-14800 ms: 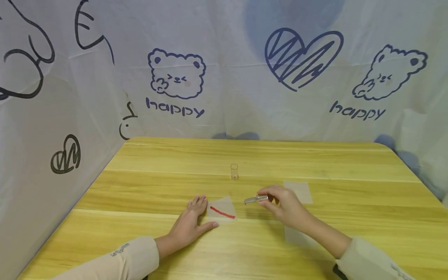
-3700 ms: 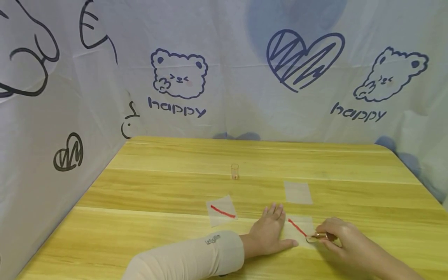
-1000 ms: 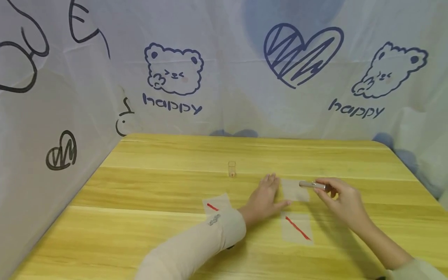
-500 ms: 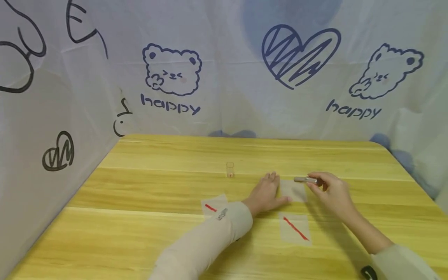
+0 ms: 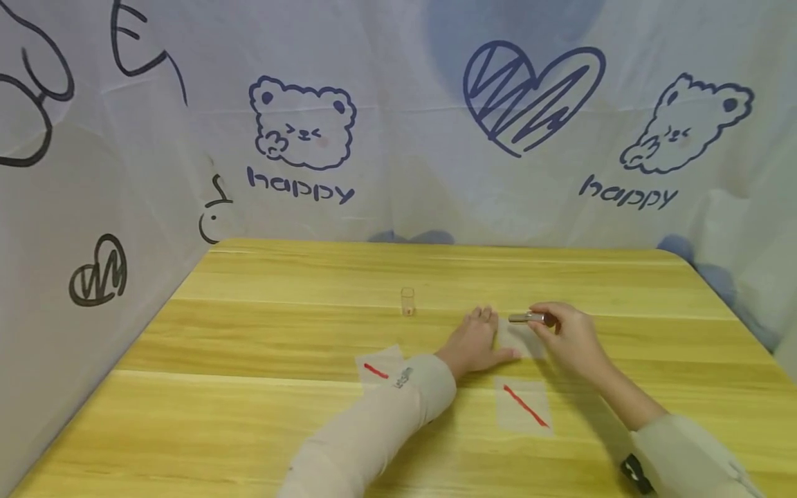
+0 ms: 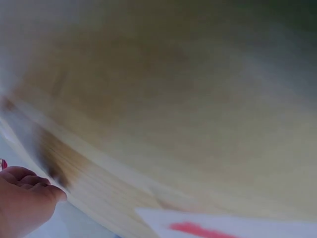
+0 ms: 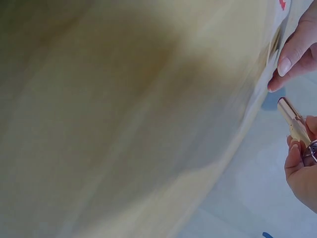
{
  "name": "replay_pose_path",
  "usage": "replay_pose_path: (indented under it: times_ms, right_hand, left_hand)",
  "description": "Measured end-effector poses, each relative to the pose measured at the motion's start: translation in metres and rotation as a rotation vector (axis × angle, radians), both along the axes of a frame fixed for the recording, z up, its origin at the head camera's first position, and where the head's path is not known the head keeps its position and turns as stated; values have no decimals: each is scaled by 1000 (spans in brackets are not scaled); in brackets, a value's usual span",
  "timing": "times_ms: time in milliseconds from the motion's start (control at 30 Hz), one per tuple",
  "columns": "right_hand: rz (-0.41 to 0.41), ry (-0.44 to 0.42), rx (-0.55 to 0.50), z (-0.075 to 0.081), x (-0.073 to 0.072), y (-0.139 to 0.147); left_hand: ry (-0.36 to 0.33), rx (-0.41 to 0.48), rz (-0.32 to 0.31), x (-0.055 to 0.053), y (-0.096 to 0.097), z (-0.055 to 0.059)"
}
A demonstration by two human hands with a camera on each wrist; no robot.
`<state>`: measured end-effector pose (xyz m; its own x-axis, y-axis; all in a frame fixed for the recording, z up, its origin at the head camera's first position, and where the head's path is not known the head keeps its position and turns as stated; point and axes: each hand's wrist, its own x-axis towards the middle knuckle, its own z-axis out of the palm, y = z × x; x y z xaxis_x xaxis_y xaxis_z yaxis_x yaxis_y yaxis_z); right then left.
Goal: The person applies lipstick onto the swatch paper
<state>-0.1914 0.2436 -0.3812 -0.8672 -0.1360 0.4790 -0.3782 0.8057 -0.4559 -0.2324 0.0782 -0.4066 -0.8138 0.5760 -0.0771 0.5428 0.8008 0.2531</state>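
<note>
**Tube (image 5: 526,317) poised, far paper (image 5: 519,340) waiting**

And here we are, right hand (image 5: 571,339) pinching the tube, its tip out over the far paper! The right wrist view has that tip off the surface. No mark on the part of the sheet we can see. Left hand (image 5: 478,344) lies flat along its left edge, fingers stretched, gripping nothing, thumb pointing across the lower corner.

Now, the dangers. That sheet looks thin; should the left hand press too lightly, a dragging tip could pull it askew. Tip and left fingers are close, so a sideways slip might daub a knuckle. Push too hard at that slant and the tip could bend or snap, if it's as soft as it looks.

And watch the left sleeve (image 5: 386,422)! It hides part of the left paper (image 5: 378,357); touching or merely above, I cannot tell. If it drags, that red line (image 5: 376,371) may smear. The near paper (image 5: 512,420), red stroke across it, lies just below. The cap (image 5: 407,301) stands well apart, safe unless an elbow strays.
</note>
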Motion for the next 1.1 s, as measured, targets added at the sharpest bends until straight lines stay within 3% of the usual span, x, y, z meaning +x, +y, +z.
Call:
replay_pose_path:
  times_ms: [667,1100]
  right_hand:
    - [28,-86,31,-7,-10,-3]
    - [78,-86,77,-3,-14,-5]
  left_hand:
    - [-51,-78,26,1,4,1]
    - [-57,-61,29,0,4,4]
